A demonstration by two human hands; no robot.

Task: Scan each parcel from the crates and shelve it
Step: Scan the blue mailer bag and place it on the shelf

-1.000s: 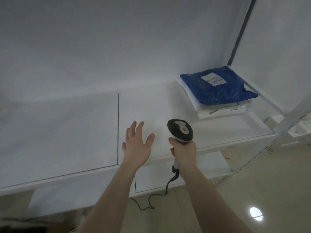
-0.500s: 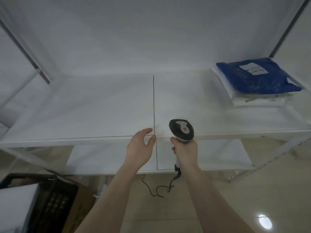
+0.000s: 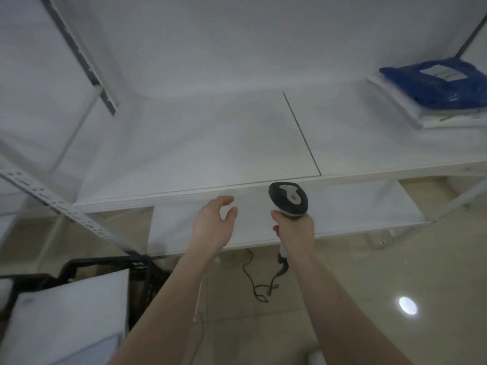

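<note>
In front of the white shelf (image 3: 210,143), the right hand (image 3: 295,229) is gripping the handle of a barcode scanner (image 3: 288,200), whose black and grey head is pointing toward the shelf edge, while its cable (image 3: 259,281) is hanging down to the tiled floor. The left hand (image 3: 213,223) is hovering free just below the shelf edge, fingers loosely curved and holding nothing. On the far right of the shelf a blue parcel (image 3: 437,84) is lying on top of a white parcel (image 3: 445,118); I judge these are already shelved. At the lower left a black crate (image 3: 142,275) is holding a white parcel (image 3: 66,322), still waiting. The person seems to be between two parcels, and the next move is probably asking the empty hand to reach down into the crate. The label on the blue parcel is too blurred for reading, and no brand is visible on the scanner
</note>
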